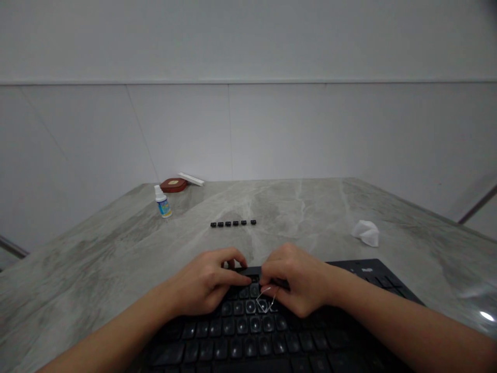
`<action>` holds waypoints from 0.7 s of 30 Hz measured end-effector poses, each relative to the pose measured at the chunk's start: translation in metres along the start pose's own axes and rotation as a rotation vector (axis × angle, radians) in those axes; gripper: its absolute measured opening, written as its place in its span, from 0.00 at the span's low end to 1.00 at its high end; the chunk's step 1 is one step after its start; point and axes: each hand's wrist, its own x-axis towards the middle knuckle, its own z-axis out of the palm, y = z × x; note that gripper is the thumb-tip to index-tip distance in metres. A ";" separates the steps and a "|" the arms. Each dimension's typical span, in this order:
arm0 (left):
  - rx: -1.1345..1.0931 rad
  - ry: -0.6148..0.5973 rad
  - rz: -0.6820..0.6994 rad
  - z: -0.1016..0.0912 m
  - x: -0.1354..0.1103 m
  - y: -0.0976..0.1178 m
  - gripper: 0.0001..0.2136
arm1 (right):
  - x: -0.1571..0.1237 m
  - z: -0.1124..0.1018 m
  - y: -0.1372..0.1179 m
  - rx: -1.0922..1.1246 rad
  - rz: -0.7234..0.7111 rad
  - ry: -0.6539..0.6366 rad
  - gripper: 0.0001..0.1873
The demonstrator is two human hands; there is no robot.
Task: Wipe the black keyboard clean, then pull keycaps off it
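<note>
A black keyboard (349, 321) lies at the near edge of a grey marble table (303, 212). Both hands rest over its upper rows. My right hand (297, 280) is closed in a pinch on a thin wire keycap puller (265, 302), whose loops hang down over the keys. My left hand (209, 282) has its fingers curled, fingertips pressed on the keys at the top row beside the puller. Beyond the hands, several removed black keycaps (233, 223) sit in a straight row on the table.
A small white dropper bottle with a blue label (162, 202) stands at the far left. Behind it lie a red-brown flat object (174, 184) and a white stick (191, 178). A crumpled white tissue (366, 232) lies to the right. A white wall backs the table.
</note>
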 end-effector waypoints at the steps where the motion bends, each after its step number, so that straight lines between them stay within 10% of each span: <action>1: -0.003 0.008 -0.002 0.000 0.000 0.000 0.21 | 0.000 0.000 0.000 0.006 0.002 -0.001 0.03; 13: -0.028 0.011 -0.042 0.000 -0.002 0.001 0.22 | 0.005 -0.004 0.003 -0.038 0.229 0.316 0.09; 21: -0.041 0.031 -0.049 -0.001 0.000 0.000 0.28 | 0.042 -0.025 0.075 -0.237 0.548 0.211 0.08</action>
